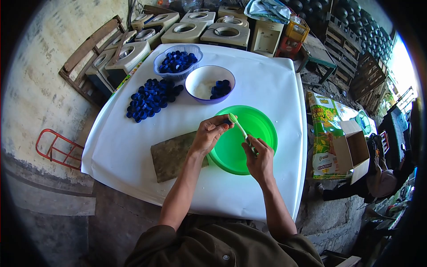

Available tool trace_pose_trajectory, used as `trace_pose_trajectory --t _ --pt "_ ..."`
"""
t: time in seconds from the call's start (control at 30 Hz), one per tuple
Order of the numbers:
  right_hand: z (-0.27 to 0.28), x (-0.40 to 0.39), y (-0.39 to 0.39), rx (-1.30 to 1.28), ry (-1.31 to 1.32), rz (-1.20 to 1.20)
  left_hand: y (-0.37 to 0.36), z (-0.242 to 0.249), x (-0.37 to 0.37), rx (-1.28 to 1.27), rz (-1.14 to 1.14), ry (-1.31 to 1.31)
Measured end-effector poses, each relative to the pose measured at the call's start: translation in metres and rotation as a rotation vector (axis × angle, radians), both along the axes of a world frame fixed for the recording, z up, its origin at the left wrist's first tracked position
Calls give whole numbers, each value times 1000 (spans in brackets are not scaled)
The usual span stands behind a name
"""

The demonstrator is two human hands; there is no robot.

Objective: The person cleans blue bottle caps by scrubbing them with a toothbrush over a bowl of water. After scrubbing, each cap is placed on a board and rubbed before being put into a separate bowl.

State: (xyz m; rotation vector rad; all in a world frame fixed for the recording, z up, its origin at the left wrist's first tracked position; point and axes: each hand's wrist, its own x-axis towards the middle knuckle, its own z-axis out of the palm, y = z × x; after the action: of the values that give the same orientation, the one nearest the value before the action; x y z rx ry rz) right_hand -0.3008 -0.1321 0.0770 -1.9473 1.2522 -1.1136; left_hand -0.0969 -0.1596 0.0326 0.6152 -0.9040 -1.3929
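Over the green basin [262,116], my left hand [209,135] pinches a blue bottle cap [228,122], mostly hidden by the fingers. My right hand [260,156] is wrapped round the handle of a green and white toothbrush [240,127]. The brush head meets the cap at my left fingertips. Behind the basin stands a white bowl with a purple outside [209,99], holding several blue caps and something whitish. A pile of blue caps [150,99] lies to its left. More caps fill a translucent blue basket [194,51] at the back.
A flat brownish slab [174,156] lies on the white-covered table [120,153], left of the basin. Water dispenser housings [224,35] stand behind the table. On the right are an open cardboard box [351,149] and a person [378,182]. A red metal frame [58,149] leans at left.
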Motion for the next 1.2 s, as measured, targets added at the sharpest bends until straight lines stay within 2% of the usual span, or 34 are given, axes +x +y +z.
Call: trace_pose_trajectory --t 0.1,0.2,0.3,0.53,0.57,0.77,0.87,0.97,1.1,1.2 --pt "-3 4 2 -31 29 0 0 1 -2 -6 26 9" --pt "-12 6 3 -89 -74 49 -3 -1 -1 -21 68 11" --pt "-6 3 0 -14 -66 -29 -2 -6 1 -35 60 14" --pt "-8 6 4 -28 -100 17 -1 6 -7 -50 46 43" --pt "-6 6 3 40 -81 -24 -1 6 -6 -55 40 38" --pt "-6 8 6 -51 -107 32 -3 4 -12 -112 74 51" --pt "-6 3 -1 -19 -113 -76 -3 3 -13 -56 69 49" --pt "-3 3 3 -40 -105 -29 -6 1 -21 -56 93 177" --pt "-8 1 5 -25 -114 -11 -5 2 -25 -57 159 201" --pt "-8 -1 -5 -42 -110 -83 -3 3 -26 -31 133 147"
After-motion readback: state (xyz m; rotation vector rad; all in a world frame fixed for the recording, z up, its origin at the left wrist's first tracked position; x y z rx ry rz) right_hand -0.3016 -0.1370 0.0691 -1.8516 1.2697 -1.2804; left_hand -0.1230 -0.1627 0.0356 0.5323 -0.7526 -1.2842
